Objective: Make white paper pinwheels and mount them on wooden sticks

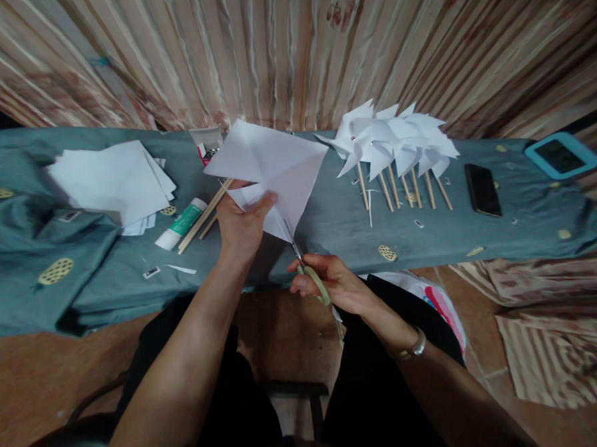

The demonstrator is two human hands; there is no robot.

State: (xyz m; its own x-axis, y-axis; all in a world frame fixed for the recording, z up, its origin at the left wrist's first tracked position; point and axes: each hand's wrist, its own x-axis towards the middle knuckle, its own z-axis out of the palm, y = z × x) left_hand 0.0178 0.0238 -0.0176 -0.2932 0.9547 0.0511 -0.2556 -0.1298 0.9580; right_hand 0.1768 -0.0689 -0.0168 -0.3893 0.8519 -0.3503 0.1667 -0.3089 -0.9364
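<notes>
A white square of paper (287, 154), creased and cut along some of its diagonals, is pinched in my left hand (243, 223), thumb on top. My right hand (329, 278) has its fingers in the handles of scissors (319, 286) with pale green grips. Their blades point up and away from me, meeting the paper's near corner; part of the blades is hidden by the sheet. Just left of my left hand lie thin wooden sticks (198, 222) and a green-and-white glue stick (183, 223).
Stacked white sheets (111, 183) lie at the left. Several paper pinwheels on sticks (399, 141) rest right of centre. Farther right are a dark phone (483, 188) and a blue-framed device (561, 155). A small red box (205, 153) sits behind the paper. Pleated curtains hang beyond the cloth-covered table (329, 238).
</notes>
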